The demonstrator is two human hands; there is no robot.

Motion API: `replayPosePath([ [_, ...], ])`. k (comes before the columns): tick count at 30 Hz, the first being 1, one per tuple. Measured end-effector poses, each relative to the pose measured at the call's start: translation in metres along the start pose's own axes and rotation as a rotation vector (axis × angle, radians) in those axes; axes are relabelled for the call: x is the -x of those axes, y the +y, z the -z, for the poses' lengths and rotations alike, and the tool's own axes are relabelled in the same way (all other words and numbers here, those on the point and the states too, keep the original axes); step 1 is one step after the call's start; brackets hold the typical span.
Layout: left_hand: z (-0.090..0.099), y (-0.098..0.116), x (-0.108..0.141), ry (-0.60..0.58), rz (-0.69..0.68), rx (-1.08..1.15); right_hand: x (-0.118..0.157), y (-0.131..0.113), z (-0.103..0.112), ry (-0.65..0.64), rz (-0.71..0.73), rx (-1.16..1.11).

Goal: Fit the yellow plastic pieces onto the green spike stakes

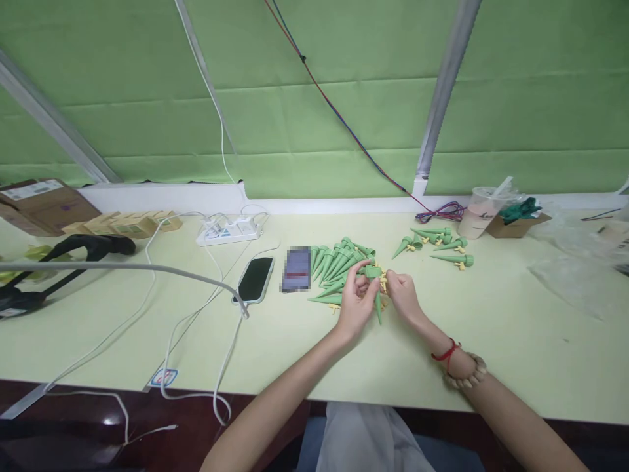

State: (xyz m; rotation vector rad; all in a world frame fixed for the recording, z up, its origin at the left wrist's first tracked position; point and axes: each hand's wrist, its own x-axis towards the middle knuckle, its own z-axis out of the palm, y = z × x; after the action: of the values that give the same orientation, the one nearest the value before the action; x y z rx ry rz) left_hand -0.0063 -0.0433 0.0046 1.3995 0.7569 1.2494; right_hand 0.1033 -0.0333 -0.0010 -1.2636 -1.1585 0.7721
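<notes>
My left hand [356, 303] is closed around a green watering spike [378, 309], whose pointed end hangs down toward the table. My right hand [405, 296] meets it from the right, thumb and finger pinched on a small yellow valve [384, 282] at the spike's side. A pile of similar green spikes [334, 263] lies behind and left of my left hand. Under my hands, a few yellow valves are partly hidden. Farther right, several more spikes with yellow valves [462, 266] lie spread on the table.
Left of the pile lie a blurred-out flat item [296, 270] and a phone [254, 280]. White cables run from a power strip [230, 232] across the table [275, 354]. Small yellow boxes [132, 225] and a black frame stand left. A drink cup [479, 213], small carton and plastic bags are right.
</notes>
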Motion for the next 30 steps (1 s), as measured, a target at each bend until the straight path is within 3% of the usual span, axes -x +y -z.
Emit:
replayPosePath([
  [12, 0.001, 0.000, -0.003, -0.012, 0.161, 0.179, 0.006, -0.002, 0.000, -0.046, 0.130, 0.105],
  [22, 0.012, 0.002, -0.010, -0.115, 0.242, 0.196, 0.002, 0.012, 0.002, 0.020, 0.362, 0.297],
  [27, 0.014, 0.001, -0.010, -0.145, 0.369, 0.248, -0.001, 0.017, 0.005, 0.103, 0.510, 0.418],
  [30, 0.013, 0.002, -0.011, -0.147, 0.357, 0.277, -0.001, 0.013, 0.006, 0.062, 0.472, 0.374],
])
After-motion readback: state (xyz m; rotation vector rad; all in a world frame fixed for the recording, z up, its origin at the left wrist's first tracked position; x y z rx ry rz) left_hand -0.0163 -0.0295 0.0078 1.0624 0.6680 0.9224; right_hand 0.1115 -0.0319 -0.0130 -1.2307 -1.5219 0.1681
